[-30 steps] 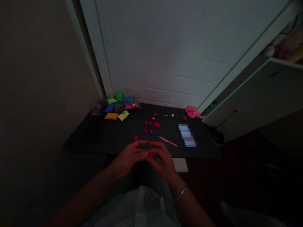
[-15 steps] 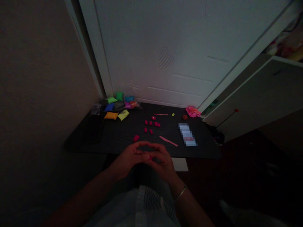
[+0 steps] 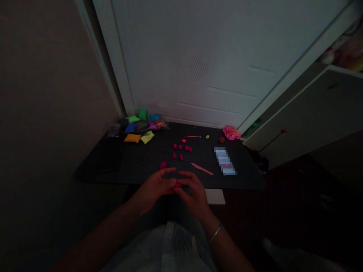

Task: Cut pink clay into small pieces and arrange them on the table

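A small piece of red modelling clay is pinched between the fingertips of both hands, just in front of the table's near edge. My left hand holds it from the left with thumb and fingers. From the right, my right hand grips the same piece, its index finger raised. A larger red clay lump lies on the table beyond my left fingers. Several small red clay pieces sit farther back, near a red clay ring with a pale centre. A pink plastic knife lies to their right.
The dark table stands against a white door. Colourful clay packets fill its back left, beside a dark flat object. A blurred-out phone-like rectangle, a pink flower, a brown lump and a thin pink stick lie elsewhere.
My hands have drawn slightly apart, with the index fingertips now separated. The red clay piece between them shows more clearly. Things on the table stay in place.
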Action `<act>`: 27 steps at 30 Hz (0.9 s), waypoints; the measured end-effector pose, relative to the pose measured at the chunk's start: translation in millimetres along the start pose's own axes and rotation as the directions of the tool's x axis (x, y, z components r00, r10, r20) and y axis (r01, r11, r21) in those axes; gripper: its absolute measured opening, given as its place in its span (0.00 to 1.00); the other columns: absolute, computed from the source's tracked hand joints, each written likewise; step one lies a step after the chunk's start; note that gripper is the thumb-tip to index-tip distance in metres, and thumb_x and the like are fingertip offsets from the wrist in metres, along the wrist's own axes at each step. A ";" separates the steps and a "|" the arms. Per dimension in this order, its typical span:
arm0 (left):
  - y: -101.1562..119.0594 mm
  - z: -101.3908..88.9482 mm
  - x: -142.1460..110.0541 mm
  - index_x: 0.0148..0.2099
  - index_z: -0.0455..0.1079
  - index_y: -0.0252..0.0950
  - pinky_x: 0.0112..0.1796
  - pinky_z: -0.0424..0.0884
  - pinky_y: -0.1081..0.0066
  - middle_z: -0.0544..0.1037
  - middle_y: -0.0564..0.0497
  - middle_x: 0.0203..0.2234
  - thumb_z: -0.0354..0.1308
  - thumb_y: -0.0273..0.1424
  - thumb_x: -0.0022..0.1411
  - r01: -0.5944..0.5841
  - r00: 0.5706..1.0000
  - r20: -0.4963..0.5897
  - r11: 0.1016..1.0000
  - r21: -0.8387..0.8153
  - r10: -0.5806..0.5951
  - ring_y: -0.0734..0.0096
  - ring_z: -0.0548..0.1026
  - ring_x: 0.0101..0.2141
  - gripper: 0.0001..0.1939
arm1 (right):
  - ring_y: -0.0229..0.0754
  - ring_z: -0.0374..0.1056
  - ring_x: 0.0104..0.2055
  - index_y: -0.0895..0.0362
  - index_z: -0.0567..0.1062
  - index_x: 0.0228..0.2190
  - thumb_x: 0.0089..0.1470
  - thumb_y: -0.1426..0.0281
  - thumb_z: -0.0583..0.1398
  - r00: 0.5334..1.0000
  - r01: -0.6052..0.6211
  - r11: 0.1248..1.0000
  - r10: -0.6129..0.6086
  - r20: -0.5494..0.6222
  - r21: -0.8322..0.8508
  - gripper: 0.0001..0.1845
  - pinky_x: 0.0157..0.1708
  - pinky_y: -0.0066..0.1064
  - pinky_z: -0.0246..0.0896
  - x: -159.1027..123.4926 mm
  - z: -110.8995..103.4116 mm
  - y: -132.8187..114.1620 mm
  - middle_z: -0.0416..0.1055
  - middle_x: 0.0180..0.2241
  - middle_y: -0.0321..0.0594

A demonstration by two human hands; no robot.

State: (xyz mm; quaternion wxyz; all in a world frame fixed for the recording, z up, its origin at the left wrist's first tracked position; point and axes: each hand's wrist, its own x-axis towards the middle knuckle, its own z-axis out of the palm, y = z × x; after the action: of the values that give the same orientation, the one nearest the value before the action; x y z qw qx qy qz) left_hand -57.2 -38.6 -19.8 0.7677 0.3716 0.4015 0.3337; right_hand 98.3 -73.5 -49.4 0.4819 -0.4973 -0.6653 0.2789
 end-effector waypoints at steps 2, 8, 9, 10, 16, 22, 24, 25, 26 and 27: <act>1.5 0.7 -0.7 0.49 0.63 0.34 0.39 0.68 0.64 0.75 0.47 0.32 0.59 0.34 0.51 0.041 0.999 -0.003 0.996 -0.080 -0.041 0.68 0.74 0.34 0.22 | 0.41 0.63 0.46 0.50 0.74 0.34 0.47 0.69 0.61 1.000 0.001 1.000 -0.001 -0.006 0.004 0.09 0.46 0.37 0.59 -0.4 0.0 0.2 0.66 0.43 0.40; -2.5 0.3 0.2 0.53 0.59 0.35 0.37 0.66 0.68 0.76 0.51 0.27 0.64 0.28 0.45 0.015 1.000 -0.011 0.999 0.038 -0.014 0.70 0.74 0.30 0.32 | 0.41 0.63 0.46 0.50 0.74 0.33 0.47 0.69 0.61 1.000 -0.022 1.000 0.022 0.011 0.003 0.08 0.46 0.37 0.59 -1.8 2.1 -0.2 0.66 0.42 0.40; -3.6 0.0 0.8 0.54 0.58 0.35 0.37 0.66 0.69 0.76 0.52 0.26 0.64 0.28 0.45 -0.002 1.000 -0.019 0.997 0.071 0.004 0.71 0.74 0.29 0.33 | 0.41 0.63 0.46 0.50 0.74 0.33 0.47 0.69 0.61 1.000 -0.021 1.000 0.021 0.013 -0.003 0.08 0.46 0.37 0.59 -2.0 2.4 -0.1 0.66 0.42 0.40; -4.6 -0.1 1.3 0.54 0.58 0.35 0.36 0.65 0.70 0.76 0.52 0.25 0.64 0.28 0.45 -0.019 0.999 -0.029 0.995 0.095 0.022 0.71 0.74 0.28 0.33 | 0.41 0.63 0.46 0.50 0.74 0.34 0.47 0.68 0.61 1.000 -0.017 1.000 0.017 0.014 -0.010 0.08 0.46 0.37 0.60 -2.1 2.7 0.1 0.66 0.42 0.40; -6.3 3.4 1.4 0.52 0.59 0.34 0.36 0.65 0.70 0.77 0.52 0.25 0.62 0.32 0.47 -0.061 0.994 -0.082 0.986 0.155 0.075 0.69 0.74 0.30 0.30 | 0.41 0.63 0.44 0.51 0.74 0.34 0.48 0.68 0.60 1.000 0.019 0.994 -0.021 -0.017 -0.104 0.08 0.44 0.36 0.60 -2.7 5.3 1.7 0.67 0.41 0.40; 1.0 -4.7 5.7 0.51 0.62 0.37 0.40 0.64 0.65 0.75 0.46 0.38 0.60 0.38 0.49 -0.190 0.950 -0.158 0.898 0.397 0.271 0.62 0.72 0.39 0.27 | 0.38 0.65 0.35 0.53 0.72 0.36 0.50 0.69 0.57 0.993 -0.026 0.981 0.003 -0.121 -0.192 0.09 0.35 0.31 0.61 9.4 -5.7 9.7 0.68 0.33 0.39; 4.5 -14.5 12.6 0.48 0.66 0.39 0.44 0.61 0.63 0.73 0.46 0.43 0.59 0.38 0.49 -0.259 0.877 -0.175 0.748 0.611 0.447 0.59 0.69 0.43 0.23 | 0.38 0.65 0.33 0.55 0.71 0.35 0.50 0.68 0.56 0.973 -0.125 0.966 0.075 -0.218 -0.225 0.09 0.33 0.30 0.60 20.7 -14.4 16.8 0.69 0.32 0.38; 5.7 -20.1 17.1 0.47 0.67 0.40 0.45 0.60 0.62 0.73 0.47 0.43 0.59 0.38 0.49 -0.268 0.845 -0.152 0.653 0.708 0.512 0.58 0.68 0.44 0.21 | 0.38 0.65 0.31 0.56 0.71 0.34 0.50 0.67 0.56 0.959 -0.183 0.952 0.119 -0.256 -0.243 0.09 0.32 0.30 0.60 27.3 -18.7 20.9 0.69 0.31 0.38; 6.3 -25.8 21.9 0.46 0.68 0.41 0.47 0.58 0.61 0.73 0.47 0.42 0.59 0.38 0.49 -0.270 0.821 -0.120 0.565 0.780 0.558 0.57 0.67 0.45 0.20 | 0.38 0.65 0.31 0.57 0.71 0.34 0.50 0.66 0.55 0.946 -0.243 0.933 0.166 -0.279 -0.266 0.10 0.31 0.30 0.60 34.2 -22.6 25.2 0.70 0.31 0.39; 6.1 -31.2 27.0 0.45 0.69 0.41 0.48 0.57 0.60 0.73 0.47 0.42 0.59 0.38 0.49 -0.271 0.810 -0.078 0.490 0.829 0.581 0.56 0.66 0.45 0.20 | 0.38 0.65 0.30 0.57 0.72 0.34 0.50 0.65 0.55 0.934 -0.300 0.906 0.214 -0.286 -0.300 0.11 0.31 0.30 0.59 41.2 -25.7 29.2 0.70 0.31 0.39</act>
State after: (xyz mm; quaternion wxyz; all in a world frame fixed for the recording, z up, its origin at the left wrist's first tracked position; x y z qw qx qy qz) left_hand -73.2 -4.1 -37.2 0.3309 0.6920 0.5273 0.3654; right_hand 131.7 -27.8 -49.4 0.4267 -0.6871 -0.5664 0.1582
